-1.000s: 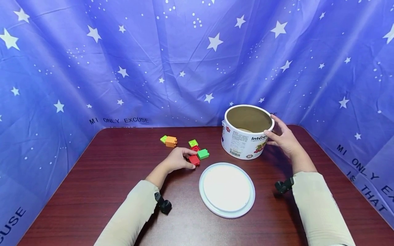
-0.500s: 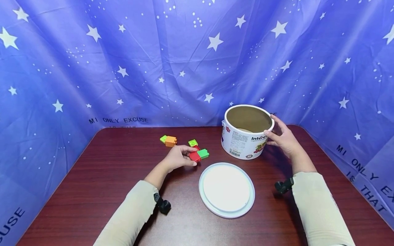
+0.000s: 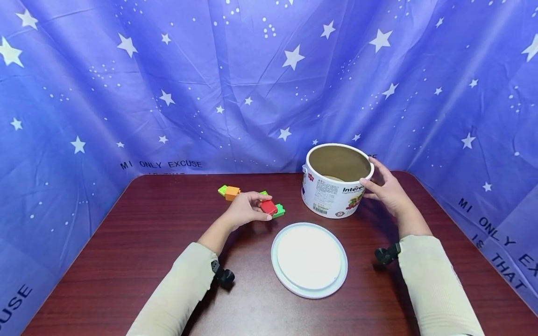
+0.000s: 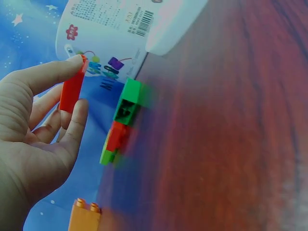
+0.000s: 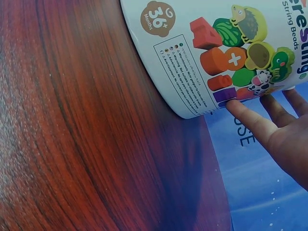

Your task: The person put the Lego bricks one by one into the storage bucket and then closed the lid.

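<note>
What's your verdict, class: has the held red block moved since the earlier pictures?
Yes: against the lid, the held red block moved up and slightly right in the head view.

Cream sleeves (image 3: pixel 178 287), black wrist cameras (image 3: pixel 226 277)

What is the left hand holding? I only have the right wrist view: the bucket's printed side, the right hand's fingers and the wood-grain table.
Observer: The left hand is pinching a red brick.
Operator: Thanks. Is the bucket covered? I can't see over its rim from here.
Observer: No, its top is open.
Operator: And what is on the side nearer the person?
Observer: A round white lid lies flat on the table, closer to the person than the bucket.
</note>
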Demonstrator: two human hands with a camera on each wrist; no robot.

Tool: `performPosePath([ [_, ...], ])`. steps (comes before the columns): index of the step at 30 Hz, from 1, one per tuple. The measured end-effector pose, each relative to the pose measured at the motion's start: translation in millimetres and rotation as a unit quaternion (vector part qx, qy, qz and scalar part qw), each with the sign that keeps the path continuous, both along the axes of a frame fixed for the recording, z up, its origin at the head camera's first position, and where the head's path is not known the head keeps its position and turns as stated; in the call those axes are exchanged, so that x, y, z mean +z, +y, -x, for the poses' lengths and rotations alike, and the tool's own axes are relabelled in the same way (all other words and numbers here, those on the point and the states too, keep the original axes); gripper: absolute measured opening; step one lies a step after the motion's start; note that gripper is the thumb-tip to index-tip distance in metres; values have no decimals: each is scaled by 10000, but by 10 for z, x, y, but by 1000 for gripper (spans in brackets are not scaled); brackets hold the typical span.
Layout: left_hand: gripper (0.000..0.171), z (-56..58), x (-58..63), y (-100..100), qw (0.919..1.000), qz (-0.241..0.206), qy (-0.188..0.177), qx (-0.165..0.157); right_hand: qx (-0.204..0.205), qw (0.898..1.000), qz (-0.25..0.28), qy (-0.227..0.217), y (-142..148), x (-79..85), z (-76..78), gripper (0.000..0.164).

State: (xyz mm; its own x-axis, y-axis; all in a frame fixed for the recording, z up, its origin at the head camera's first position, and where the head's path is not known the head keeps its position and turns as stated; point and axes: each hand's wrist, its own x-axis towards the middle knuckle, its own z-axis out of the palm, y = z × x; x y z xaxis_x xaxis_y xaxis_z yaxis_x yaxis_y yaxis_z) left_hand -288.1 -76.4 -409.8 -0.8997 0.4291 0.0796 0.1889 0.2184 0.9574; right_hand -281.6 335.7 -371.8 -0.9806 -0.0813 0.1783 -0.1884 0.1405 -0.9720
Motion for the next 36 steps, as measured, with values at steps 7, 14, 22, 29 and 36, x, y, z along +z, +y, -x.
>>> performPosePath([
  [7, 57, 6, 111, 59, 9998, -30, 201, -30, 10, 10000, -3, -12, -6, 4, -1, 79],
  [14, 55, 12, 206, 154, 9995, -28, 324, -9, 16, 10000, 7, -27, -8, 7, -2, 80],
  [22, 57, 18, 375, 281, 9992, -74, 384, 6, 13, 10000, 22, 20, -6, 0, -5, 79],
  [29, 56, 43, 510, 352, 9987, -48, 473, -187, 11, 10000, 0, -9, -3, -1, -3, 79],
  [36, 55, 71, 605, 406, 9982, 181, 535, -208, -23, 10000, -64, -38, -1, 5, -3, 79],
])
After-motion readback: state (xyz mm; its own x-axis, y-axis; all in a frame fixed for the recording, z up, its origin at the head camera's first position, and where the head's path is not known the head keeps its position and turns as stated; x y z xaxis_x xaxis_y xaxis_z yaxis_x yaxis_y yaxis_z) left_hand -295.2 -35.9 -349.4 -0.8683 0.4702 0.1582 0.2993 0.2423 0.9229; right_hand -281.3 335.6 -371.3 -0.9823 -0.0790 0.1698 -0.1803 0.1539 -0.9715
